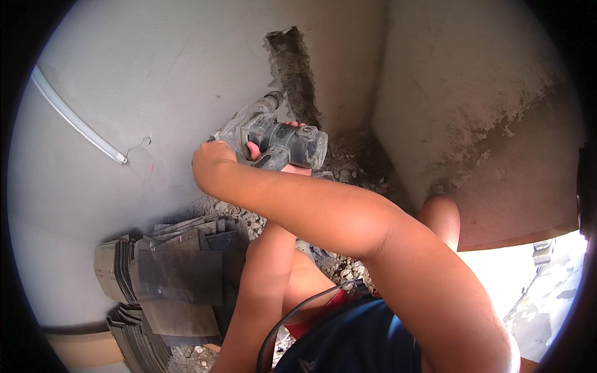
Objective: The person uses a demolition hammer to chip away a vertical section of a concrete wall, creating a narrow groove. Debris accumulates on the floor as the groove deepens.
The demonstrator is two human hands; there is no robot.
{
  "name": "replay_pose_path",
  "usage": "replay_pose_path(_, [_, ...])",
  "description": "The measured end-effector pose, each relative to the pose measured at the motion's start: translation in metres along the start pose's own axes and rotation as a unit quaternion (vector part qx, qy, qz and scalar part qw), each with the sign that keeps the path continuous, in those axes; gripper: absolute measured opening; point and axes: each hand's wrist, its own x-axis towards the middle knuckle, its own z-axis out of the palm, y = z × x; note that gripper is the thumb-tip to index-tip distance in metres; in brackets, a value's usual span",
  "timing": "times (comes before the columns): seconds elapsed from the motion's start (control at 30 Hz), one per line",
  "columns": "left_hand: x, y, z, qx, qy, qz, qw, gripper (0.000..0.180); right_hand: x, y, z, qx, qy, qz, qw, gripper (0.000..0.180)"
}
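While both hands grip a grey power chisel [280,140] against the chased wall groove [292,71], right hand [214,158] wrapped over the body, left hand [264,155] beneath, loosened rubble [354,165] could fall if the bit slips sideways.

I'm boxed into a corner: the grey wall [155,74] stands close ahead and the side wall [472,81] closes the right. A stack of dark tiles [168,273] blocks the lower left, and rubble [354,161] fills the floor under the chased groove [292,68]. Open room lies only along the wall's upper left, apart from a white conduit [74,118].
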Motion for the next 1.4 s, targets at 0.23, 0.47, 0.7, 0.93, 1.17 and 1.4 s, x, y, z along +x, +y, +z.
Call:
replay_pose_path(0.23, [0.007, 0.007, -0.002, 0.003, -0.009, 0.021, 1.000, 0.091, -0.008, -0.009, 0.001, 0.008, -0.034, 0.048, 0.998, 0.029])
replay_pose_path(0.47, [0.006, 0.009, 0.002, 0.007, -0.011, 0.032, 0.999, 0.092, 0.000, -0.012, -0.002, 0.092, -0.004, 0.074, 0.993, 0.023])
replay_pose_path(0.7, [0.014, 0.005, 0.010, 0.001, -0.022, 0.036, 0.999, 0.093, 0.010, -0.010, 0.005, 0.072, 0.013, 0.084, 0.994, 0.025])
replay_pose_path(0.93, [0.029, 0.004, 0.016, -0.009, -0.033, 0.074, 0.997, 0.094, 0.005, -0.020, -0.007, 0.097, 0.010, 0.145, 0.985, 0.030])
replay_pose_path(1.17, [0.044, -0.002, 0.026, -0.027, -0.046, 0.098, 0.994, 0.094, 0.006, -0.015, -0.005, 0.107, 0.011, 0.156, 0.982, 0.030])
replay_pose_path(1.4, [0.051, -0.003, 0.030, -0.035, -0.061, 0.113, 0.991, 0.095, 0.010, -0.022, -0.003, 0.096, 0.025, 0.204, 0.974, 0.031])
